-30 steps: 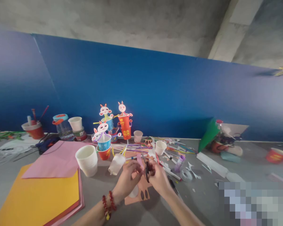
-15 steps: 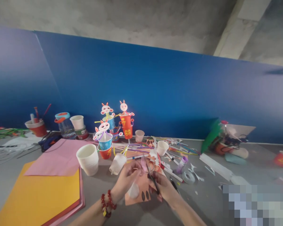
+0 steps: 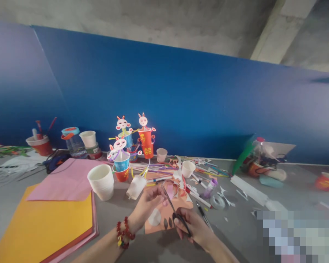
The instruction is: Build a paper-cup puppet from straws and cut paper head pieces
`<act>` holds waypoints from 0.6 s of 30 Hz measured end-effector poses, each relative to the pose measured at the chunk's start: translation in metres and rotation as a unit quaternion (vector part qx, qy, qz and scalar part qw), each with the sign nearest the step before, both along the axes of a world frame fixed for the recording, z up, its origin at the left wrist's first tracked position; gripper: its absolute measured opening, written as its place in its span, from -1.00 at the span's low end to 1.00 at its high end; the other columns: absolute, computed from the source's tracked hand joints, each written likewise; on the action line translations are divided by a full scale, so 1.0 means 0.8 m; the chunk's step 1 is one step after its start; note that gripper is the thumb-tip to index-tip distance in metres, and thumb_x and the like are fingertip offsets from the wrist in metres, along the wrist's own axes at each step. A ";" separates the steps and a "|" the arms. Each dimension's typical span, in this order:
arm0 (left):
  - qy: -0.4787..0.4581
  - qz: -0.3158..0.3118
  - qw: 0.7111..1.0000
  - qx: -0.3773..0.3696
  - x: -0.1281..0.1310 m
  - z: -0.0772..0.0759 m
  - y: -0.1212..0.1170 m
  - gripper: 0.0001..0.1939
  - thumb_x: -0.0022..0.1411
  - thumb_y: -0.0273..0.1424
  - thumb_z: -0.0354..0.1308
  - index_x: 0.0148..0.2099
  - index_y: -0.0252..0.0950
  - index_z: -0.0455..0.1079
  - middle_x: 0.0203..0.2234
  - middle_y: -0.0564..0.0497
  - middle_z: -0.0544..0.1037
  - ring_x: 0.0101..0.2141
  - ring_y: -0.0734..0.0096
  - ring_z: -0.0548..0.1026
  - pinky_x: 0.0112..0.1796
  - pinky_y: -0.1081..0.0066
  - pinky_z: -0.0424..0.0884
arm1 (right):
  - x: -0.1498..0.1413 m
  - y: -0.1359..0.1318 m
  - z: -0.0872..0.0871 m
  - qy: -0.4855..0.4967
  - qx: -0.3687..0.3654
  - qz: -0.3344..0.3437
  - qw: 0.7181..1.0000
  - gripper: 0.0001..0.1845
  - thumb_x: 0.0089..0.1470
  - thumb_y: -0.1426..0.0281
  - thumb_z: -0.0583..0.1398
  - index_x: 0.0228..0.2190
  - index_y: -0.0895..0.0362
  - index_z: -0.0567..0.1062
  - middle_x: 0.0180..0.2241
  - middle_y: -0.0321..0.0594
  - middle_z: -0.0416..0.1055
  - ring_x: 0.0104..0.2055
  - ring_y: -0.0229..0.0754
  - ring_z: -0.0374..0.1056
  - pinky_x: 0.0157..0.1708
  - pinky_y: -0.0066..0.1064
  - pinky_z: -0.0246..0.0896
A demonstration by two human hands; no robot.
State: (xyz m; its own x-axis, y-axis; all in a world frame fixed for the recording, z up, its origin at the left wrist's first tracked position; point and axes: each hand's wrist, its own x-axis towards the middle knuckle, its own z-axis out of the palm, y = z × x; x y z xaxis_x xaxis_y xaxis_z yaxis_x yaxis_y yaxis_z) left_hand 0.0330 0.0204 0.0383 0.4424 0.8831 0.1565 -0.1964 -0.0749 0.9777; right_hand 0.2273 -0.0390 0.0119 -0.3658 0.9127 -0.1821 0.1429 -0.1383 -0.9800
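Observation:
My right hand (image 3: 193, 224) is closed on black-handled scissors (image 3: 168, 197), whose blades point up and left. My left hand (image 3: 150, 202), with red bead bracelets at the wrist, pinches a small piece of pink paper (image 3: 170, 191) beside the blades. Whether the blades touch the paper, I cannot tell. Below both hands lies an orange paper sheet (image 3: 151, 229) bearing a white oval (image 3: 154, 217) and two dark leaf-shaped marks. Left of my left hand, a white paper cup (image 3: 137, 186) lies tipped over and another white cup (image 3: 101, 182) stands upright.
Rabbit-faced cup figures (image 3: 121, 165) stand at the back. Pink paper (image 3: 63, 179) and yellow paper (image 3: 55, 223) are stacked at left. Markers, straws and scraps clutter the middle; a purple-capped glue stick (image 3: 210, 188) and clear tape roll (image 3: 217, 201) sit at right. A blue wall (image 3: 181, 102) rises behind.
My right hand with the scissors has moved down and right, away from my left hand, and the scissors now tilt up-left. My left hand stays nearly in place, pinching the pink paper.

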 end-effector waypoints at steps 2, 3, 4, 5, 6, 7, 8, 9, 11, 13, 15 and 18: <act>0.000 0.000 1.000 -0.003 -0.001 -0.001 0.000 -0.89 0.20 -0.39 0.19 -0.37 -0.30 0.39 -0.49 0.03 0.50 -0.41 0.40 0.43 -0.31 0.40 0.32 | -0.001 0.000 0.002 -0.007 0.000 -0.001 1.000 -0.38 -0.08 -0.22 0.20 -0.47 0.11 0.29 -0.70 -0.43 0.30 -0.78 -0.45 -0.07 -0.80 -0.57 -0.22; 0.000 0.001 1.000 -0.005 -0.001 -0.002 0.000 -0.88 0.20 -0.38 0.20 -0.37 -0.30 0.40 -0.48 0.03 0.50 -0.41 0.40 0.43 -0.30 0.40 0.32 | -0.001 -0.001 0.002 -0.008 -0.001 0.000 1.000 -0.37 -0.09 -0.22 0.20 -0.46 0.11 0.29 -0.70 -0.43 0.30 -0.78 -0.45 -0.07 -0.80 -0.57 -0.22; 0.000 0.002 1.000 -0.005 -0.001 -0.002 0.000 -0.87 0.19 -0.37 0.21 -0.37 -0.30 0.40 -0.47 0.02 0.51 -0.40 0.39 0.43 -0.30 0.40 0.32 | -0.001 -0.001 0.003 -0.011 0.000 0.000 1.000 -0.37 -0.09 -0.22 0.20 -0.46 0.11 0.29 -0.70 -0.43 0.31 -0.78 -0.45 -0.07 -0.80 -0.56 -0.22; 0.001 0.002 1.000 -0.005 -0.002 -0.001 0.000 -0.86 0.19 -0.36 0.22 -0.37 -0.30 0.40 -0.47 0.01 0.51 -0.40 0.39 0.43 -0.29 0.40 0.32 | -0.001 -0.001 0.003 -0.014 0.002 0.001 1.000 -0.38 -0.09 -0.22 0.20 -0.47 0.11 0.29 -0.70 -0.43 0.31 -0.78 -0.44 -0.06 -0.80 -0.56 -0.22; 0.001 0.003 1.000 -0.005 -0.002 -0.001 0.000 -0.86 0.19 -0.35 0.22 -0.38 -0.30 0.40 -0.47 0.01 0.51 -0.39 0.38 0.44 -0.28 0.39 0.32 | -0.001 -0.001 0.003 -0.017 0.005 0.001 1.000 -0.38 -0.09 -0.22 0.20 -0.47 0.11 0.29 -0.70 -0.42 0.31 -0.78 -0.44 -0.05 -0.80 -0.56 -0.22; 0.002 0.003 1.000 -0.005 -0.001 0.000 0.000 -0.85 0.19 -0.34 0.22 -0.38 -0.31 0.41 -0.47 0.01 0.52 -0.39 0.38 0.44 -0.28 0.39 0.32 | 0.000 -0.001 0.003 -0.021 0.008 0.002 1.000 -0.39 -0.08 -0.21 0.20 -0.47 0.10 0.29 -0.70 -0.42 0.31 -0.77 -0.44 -0.04 -0.80 -0.56 -0.22; 0.003 0.002 1.000 -0.005 -0.001 0.001 0.001 -0.84 0.19 -0.33 0.22 -0.38 -0.31 0.41 -0.47 0.00 0.52 -0.39 0.37 0.44 -0.28 0.39 0.32 | 0.000 -0.001 0.002 -0.023 0.012 0.003 1.000 -0.40 -0.07 -0.19 0.21 -0.48 0.10 0.28 -0.69 -0.42 0.31 -0.77 -0.44 -0.04 -0.80 -0.56 -0.21; 0.003 0.001 1.000 -0.005 -0.001 0.002 0.001 -0.83 0.19 -0.33 0.23 -0.39 -0.31 0.41 -0.48 0.00 0.52 -0.40 0.37 0.44 -0.27 0.38 0.33 | 0.000 -0.001 0.002 -0.024 0.018 0.004 1.000 -0.42 -0.05 -0.18 0.21 -0.48 0.10 0.28 -0.70 -0.42 0.31 -0.77 -0.44 -0.03 -0.79 -0.55 -0.21; 0.003 0.000 1.000 -0.004 0.000 0.004 0.000 -0.82 0.19 -0.31 0.22 -0.39 -0.30 0.41 -0.49 0.00 0.52 -0.40 0.36 0.45 -0.27 0.38 0.33 | -0.001 -0.001 0.002 -0.024 0.031 0.004 0.999 -0.45 -0.02 -0.13 0.22 -0.50 0.10 0.26 -0.70 -0.42 0.30 -0.77 -0.44 -0.04 -0.77 -0.55 -0.20; 0.006 -0.001 1.000 -0.004 0.000 0.005 0.000 -0.82 0.18 -0.31 0.22 -0.40 -0.30 0.41 -0.50 0.00 0.51 -0.40 0.36 0.45 -0.27 0.37 0.33 | -0.002 -0.001 0.001 -0.024 0.040 0.000 0.999 -0.48 -0.01 -0.09 0.23 -0.51 0.10 0.26 -0.70 -0.43 0.30 -0.75 -0.44 -0.02 -0.73 -0.54 -0.17; 0.012 0.002 1.000 -0.004 0.000 0.005 0.000 -0.81 0.18 -0.30 0.23 -0.41 -0.31 0.41 -0.51 0.00 0.51 -0.41 0.36 0.44 -0.28 0.38 0.33 | -0.004 0.000 0.000 -0.025 0.040 -0.004 0.999 -0.50 -0.01 -0.05 0.24 -0.52 0.10 0.26 -0.70 -0.43 0.29 -0.73 -0.42 0.02 -0.69 -0.53 -0.13; 0.022 0.010 1.000 -0.002 -0.001 0.004 -0.001 -0.81 0.18 -0.30 0.24 -0.41 -0.31 0.43 -0.51 0.00 0.51 -0.41 0.36 0.44 -0.30 0.39 0.32 | -0.006 0.001 -0.002 -0.022 0.034 -0.018 0.999 -0.51 -0.04 -0.03 0.27 -0.54 0.09 0.24 -0.70 -0.43 0.27 -0.69 -0.38 0.11 -0.64 -0.52 -0.08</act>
State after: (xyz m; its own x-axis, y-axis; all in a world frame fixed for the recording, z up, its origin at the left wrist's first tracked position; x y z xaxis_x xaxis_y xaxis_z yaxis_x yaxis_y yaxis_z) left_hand 0.0322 0.0199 0.0416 0.4315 0.8921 0.1340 -0.1523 -0.0743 0.9855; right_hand 0.2224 -0.0381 0.0103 -0.3264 0.9357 -0.1337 0.1823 -0.0765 -0.9803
